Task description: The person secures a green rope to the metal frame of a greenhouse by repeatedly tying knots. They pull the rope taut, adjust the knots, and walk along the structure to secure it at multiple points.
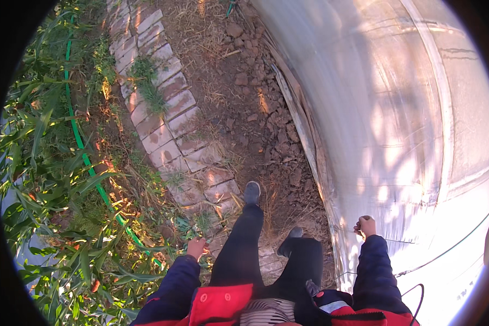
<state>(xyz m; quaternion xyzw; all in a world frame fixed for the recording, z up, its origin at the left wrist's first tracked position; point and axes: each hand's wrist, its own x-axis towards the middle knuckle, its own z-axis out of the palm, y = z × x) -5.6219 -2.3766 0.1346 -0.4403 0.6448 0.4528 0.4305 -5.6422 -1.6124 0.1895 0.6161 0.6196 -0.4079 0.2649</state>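
My left hand (197, 247) hangs beside my left thigh, fingers loosely bent and a little apart, with nothing visible in it. It is nearest to the weeds along the brick path (181, 104). My right hand (366, 227) is held out on the other side, its fingers curled in; I see no object in it. Close by it, in this view, is the plastic sheeting (375, 138) of a greenhouse-like structure, though contact cannot be made out. My legs in dark trousers (238, 248) are in mid-stride, one shoe (252, 193) ahead of the other (295, 233).
Tall, maize-like plants (45, 118) crowd the left, with a green hose (80, 142) running along them. Clods of soil (279, 134) and dry straw lie between the bricks and the sheeting. A thin cord (448, 248) crosses the sheeting at lower right. Grass tufts (148, 85) grow through the bricks.
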